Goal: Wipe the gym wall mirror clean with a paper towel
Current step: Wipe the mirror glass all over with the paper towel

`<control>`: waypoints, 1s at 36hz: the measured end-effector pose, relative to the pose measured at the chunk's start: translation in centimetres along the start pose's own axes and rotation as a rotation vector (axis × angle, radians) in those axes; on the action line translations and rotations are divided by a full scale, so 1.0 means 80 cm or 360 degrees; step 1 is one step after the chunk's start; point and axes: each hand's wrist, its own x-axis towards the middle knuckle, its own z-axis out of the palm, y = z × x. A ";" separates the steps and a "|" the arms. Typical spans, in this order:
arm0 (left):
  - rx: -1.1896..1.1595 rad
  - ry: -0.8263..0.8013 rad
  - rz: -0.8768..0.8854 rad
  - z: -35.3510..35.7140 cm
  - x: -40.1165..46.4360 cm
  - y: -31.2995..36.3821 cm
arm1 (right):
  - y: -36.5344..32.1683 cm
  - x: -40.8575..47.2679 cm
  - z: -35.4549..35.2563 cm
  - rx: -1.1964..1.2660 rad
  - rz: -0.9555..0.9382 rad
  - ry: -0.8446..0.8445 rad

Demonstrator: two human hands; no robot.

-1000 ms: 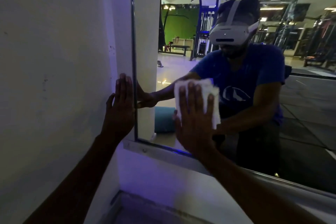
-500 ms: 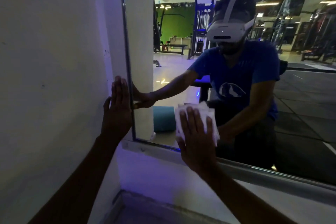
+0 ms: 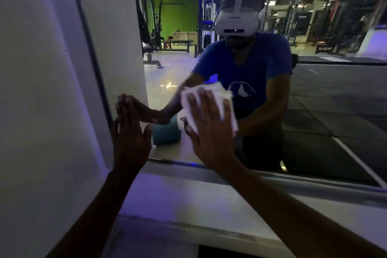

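mirror (image 3: 314,111): flat glossy glass, metal edge
paper towel (image 3: 211,98): white, crumpled (blurred), under right hand (image 3: 209,132), fingers flat, pressing it to glass
left hand (image 3: 129,132): flat, fingers straight, holding nothing, on mirror's left edge

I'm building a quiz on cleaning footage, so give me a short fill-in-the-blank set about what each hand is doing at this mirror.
1. The right hand presses a white ____ flat against the mirror.
2. The left hand rests flat with its fingers ____, holding nothing.
3. The left hand lies at the mirror's ____ edge, beside the wall.
4. The reflected person's shirt is ____.

Missing words: paper towel; straight; left; blue
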 end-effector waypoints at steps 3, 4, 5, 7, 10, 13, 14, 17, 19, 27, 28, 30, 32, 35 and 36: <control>0.0057 -0.0019 0.0011 0.019 -0.024 0.029 | 0.106 -0.101 -0.018 -0.0036 0.0369 0.0096; 0.0065 -0.0032 0.0011 0.027 -0.032 0.038 | 0.135 -0.130 -0.027 -0.0048 0.0487 0.0094; 0.0073 -0.0036 -0.0002 0.034 -0.039 0.047 | 0.155 -0.148 -0.032 -0.0069 0.0584 0.0085; 0.0114 -0.0031 -0.0055 0.047 -0.050 0.058 | 0.151 -0.147 -0.028 -0.0134 0.0770 0.0121; 0.0188 -0.0004 -0.0067 0.056 -0.054 0.062 | 0.074 -0.093 -0.003 -0.0071 0.0787 0.0233; 0.0248 0.0028 -0.0042 0.057 -0.056 0.053 | 0.005 -0.053 0.026 -0.0038 0.0233 0.0054; 0.0219 0.0028 -0.0035 0.057 -0.057 0.053 | -0.004 -0.047 0.028 -0.0053 0.0119 -0.0009; 0.0124 0.0010 -0.0002 0.058 -0.063 0.066 | 0.005 -0.048 0.015 0.0014 -0.0062 -0.0073; 0.0182 -0.0006 0.0085 0.062 -0.075 0.084 | 0.048 -0.069 0.004 0.0100 -0.0049 -0.0010; 0.0444 -0.0100 -0.0006 0.076 -0.085 0.110 | 0.167 -0.194 -0.001 -0.0136 0.0718 0.0123; 0.0438 -0.0092 -0.0007 0.076 -0.085 0.111 | 0.144 -0.190 0.008 -0.0108 0.0754 0.0110; 0.0446 -0.0084 -0.0002 0.075 -0.085 0.111 | 0.092 -0.174 0.027 0.0007 0.0636 0.0057; 0.0474 -0.0071 0.0018 0.074 -0.087 0.109 | 0.051 -0.154 0.037 0.0104 0.0287 -0.0032; 0.0483 -0.0062 0.0056 0.071 -0.088 0.108 | 0.028 -0.122 0.030 0.0161 -0.0172 -0.0196; 0.0470 -0.0068 0.0047 0.070 -0.088 0.108 | 0.033 -0.114 0.023 0.0183 -0.0210 -0.0189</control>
